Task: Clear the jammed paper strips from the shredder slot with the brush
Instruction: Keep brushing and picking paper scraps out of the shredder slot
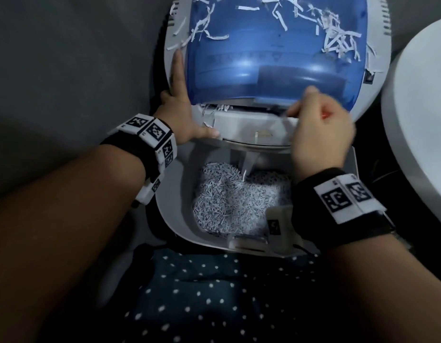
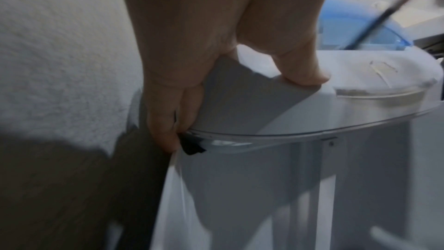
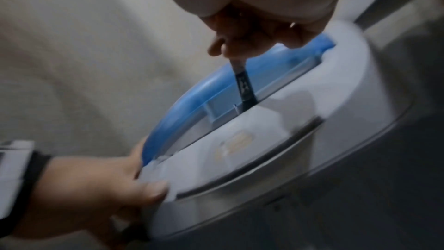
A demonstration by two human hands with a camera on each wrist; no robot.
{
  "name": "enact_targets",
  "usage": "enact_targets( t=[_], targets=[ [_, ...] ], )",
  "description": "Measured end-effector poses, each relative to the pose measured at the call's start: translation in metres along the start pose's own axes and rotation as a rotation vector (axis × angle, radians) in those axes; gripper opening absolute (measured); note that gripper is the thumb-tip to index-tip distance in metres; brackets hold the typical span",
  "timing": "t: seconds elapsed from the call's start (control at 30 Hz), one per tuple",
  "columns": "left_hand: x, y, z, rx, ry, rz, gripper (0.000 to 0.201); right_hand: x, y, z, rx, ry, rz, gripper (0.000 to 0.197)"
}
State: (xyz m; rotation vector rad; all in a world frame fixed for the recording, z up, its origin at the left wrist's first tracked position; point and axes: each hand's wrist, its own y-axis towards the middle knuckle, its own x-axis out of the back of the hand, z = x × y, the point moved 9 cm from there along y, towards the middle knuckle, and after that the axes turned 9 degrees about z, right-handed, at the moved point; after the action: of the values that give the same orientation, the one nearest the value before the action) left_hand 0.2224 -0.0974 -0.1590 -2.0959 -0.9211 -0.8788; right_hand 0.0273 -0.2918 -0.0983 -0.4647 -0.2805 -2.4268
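Note:
The shredder (image 1: 377, 100) has a white body and a blue see-through cover (image 1: 264, 45) strewn with loose paper strips (image 1: 338, 38). More strips (image 1: 217, 108) stick out at the left end of the slot under the cover's front edge. My left hand (image 1: 183, 107) grips the shredder's left corner, thumb (image 2: 300, 75) on top and fingers (image 2: 168, 121) down the side. My right hand (image 1: 318, 125) is curled round a thin dark brush (image 3: 245, 86), whose tip goes down into the slot (image 3: 250, 107) right of centre. The bristles are hidden.
Below the shredder head an open white bin (image 1: 174, 214) holds a heap of shredded paper (image 1: 229, 201). A round white table (image 1: 424, 120) stands close on the right. A grey textured wall (image 1: 66, 70) is on the left. My spotted dark clothing (image 1: 214, 293) is at the bottom.

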Motion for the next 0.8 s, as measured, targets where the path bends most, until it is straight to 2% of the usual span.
enact_targets(
  t=[0.07, 0.13, 0.23, 0.3, 0.37, 0.47, 0.6, 0.63, 0.77, 0.8],
  targets=[
    [0.0, 0.0, 0.0, 0.007, 0.003, 0.0, 0.162, 0.034, 0.002, 0.0, -0.001, -0.06, -0.157, 0.042],
    [0.001, -0.001, -0.001, 0.013, 0.004, -0.001, 0.163, 0.049, 0.005, -0.003, -0.02, -0.154, -0.199, 0.044],
    [0.001, -0.002, -0.003, 0.005, 0.005, 0.002, 0.162, 0.032, 0.011, -0.006, -0.032, -0.401, -0.109, 0.04],
    [0.001, -0.002, -0.004, -0.004, 0.013, 0.002, 0.161, 0.012, 0.006, -0.008, -0.01, -0.448, -0.036, 0.033],
    [0.0, -0.002, -0.005, -0.014, 0.028, -0.004, 0.161, -0.005, -0.001, -0.014, 0.027, -0.343, 0.047, 0.032],
    [0.0, -0.002, -0.004, -0.008, 0.013, -0.001, 0.162, -0.03, -0.009, -0.021, 0.037, -0.086, 0.25, 0.027],
    [0.001, -0.004, -0.004, 0.001, -0.004, 0.007, 0.161, -0.037, -0.004, -0.018, 0.016, -0.074, 0.155, 0.027],
    [0.001, -0.005, -0.005, 0.007, -0.011, 0.011, 0.16, -0.044, -0.005, -0.016, 0.019, -0.084, 0.171, 0.025],
    [0.001, -0.006, -0.004, 0.026, -0.03, 0.027, 0.159, -0.077, -0.012, -0.011, 0.04, 0.134, 0.413, 0.024],
    [0.001, -0.005, -0.004, 0.028, -0.034, 0.026, 0.159, -0.081, -0.014, -0.007, 0.052, 0.152, 0.428, 0.027]
  ],
)
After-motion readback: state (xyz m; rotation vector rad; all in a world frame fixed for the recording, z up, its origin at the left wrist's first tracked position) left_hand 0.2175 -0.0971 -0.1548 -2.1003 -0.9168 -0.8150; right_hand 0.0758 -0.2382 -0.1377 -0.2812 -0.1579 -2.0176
